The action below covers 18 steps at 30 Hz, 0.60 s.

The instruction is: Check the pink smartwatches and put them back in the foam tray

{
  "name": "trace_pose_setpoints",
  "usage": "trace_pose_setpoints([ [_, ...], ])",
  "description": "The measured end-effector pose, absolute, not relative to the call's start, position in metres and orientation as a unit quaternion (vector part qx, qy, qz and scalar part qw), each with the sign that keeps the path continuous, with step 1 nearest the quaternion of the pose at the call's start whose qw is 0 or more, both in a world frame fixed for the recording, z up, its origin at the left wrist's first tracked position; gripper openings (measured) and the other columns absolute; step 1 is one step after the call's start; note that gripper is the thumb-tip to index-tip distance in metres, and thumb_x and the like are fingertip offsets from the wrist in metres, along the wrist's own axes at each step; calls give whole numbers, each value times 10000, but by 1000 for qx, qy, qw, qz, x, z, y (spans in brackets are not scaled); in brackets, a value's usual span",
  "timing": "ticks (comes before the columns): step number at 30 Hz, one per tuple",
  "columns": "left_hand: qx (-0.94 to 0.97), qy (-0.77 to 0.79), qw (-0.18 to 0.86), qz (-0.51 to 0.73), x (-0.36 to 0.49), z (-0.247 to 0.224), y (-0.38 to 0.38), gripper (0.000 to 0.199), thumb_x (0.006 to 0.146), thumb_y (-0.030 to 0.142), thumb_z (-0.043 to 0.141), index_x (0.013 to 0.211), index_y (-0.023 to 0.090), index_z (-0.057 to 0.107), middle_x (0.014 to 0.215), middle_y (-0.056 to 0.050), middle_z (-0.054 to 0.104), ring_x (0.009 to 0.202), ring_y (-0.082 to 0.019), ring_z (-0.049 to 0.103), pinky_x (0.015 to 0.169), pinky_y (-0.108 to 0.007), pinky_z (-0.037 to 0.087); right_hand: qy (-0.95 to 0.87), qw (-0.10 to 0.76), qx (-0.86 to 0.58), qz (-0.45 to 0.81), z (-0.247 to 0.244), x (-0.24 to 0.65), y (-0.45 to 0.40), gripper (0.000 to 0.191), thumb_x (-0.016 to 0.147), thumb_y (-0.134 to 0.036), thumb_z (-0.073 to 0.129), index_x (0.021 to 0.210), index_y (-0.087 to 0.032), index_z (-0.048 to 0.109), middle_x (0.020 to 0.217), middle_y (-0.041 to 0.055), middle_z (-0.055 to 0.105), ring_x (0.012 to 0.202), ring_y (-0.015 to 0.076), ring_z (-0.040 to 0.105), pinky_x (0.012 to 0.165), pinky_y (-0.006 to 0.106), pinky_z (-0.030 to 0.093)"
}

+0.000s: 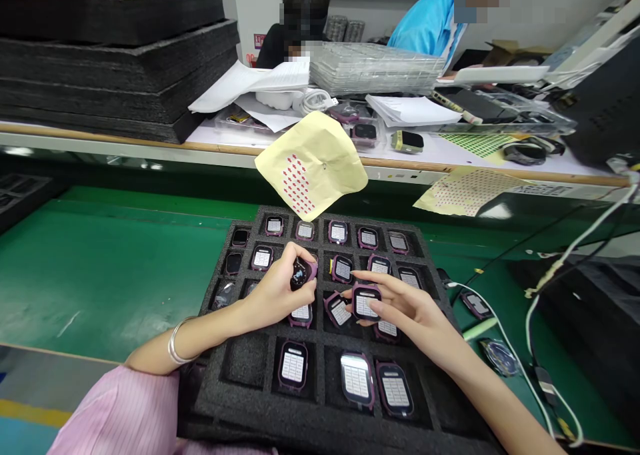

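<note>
A black foam tray (260, 402) with square compartments lies before me, holding several purple-framed smartwatch bodies with lit white screens. My left hand (285, 285) grips a smartwatch (301, 272) whose dark screen shows a small blue-white figure. Between the thumb and fingers of my right hand (400, 302) is another purple smartwatch (367, 302), its screen white with a grid. Both held watches are above the tray's middle rows. Just left of the right-hand watch, a tilted watch (339, 310) rests in its compartment. Nearer me lies a watch (293, 366) in the front row.
A shelf edge (210, 145) runs behind the tray, with a yellow sticker sheet (320, 168) hanging over it. Stacked black foam (100, 75) stands at left. White cables (530, 328) and a loose watch (476, 304) lie at right. Two people are beyond the shelf.
</note>
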<state>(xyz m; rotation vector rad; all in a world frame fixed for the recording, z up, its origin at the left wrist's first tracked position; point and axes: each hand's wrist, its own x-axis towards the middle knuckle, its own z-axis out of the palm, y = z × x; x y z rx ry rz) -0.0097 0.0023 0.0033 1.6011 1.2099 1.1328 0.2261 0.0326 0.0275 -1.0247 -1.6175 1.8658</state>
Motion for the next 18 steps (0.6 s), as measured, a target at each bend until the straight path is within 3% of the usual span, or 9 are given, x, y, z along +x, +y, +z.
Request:
trace_pose_setpoints([
  [18, 636, 426, 379, 520, -10, -1, 1, 206, 838, 133, 527, 986, 213, 408, 878, -2, 473, 810, -137, 473, 763, -261, 395, -594, 232, -373, 674, 27, 228, 33, 397, 898, -323, 610, 1272, -231, 514, 1178, 82, 650, 1036, 243, 641, 808, 334, 592],
])
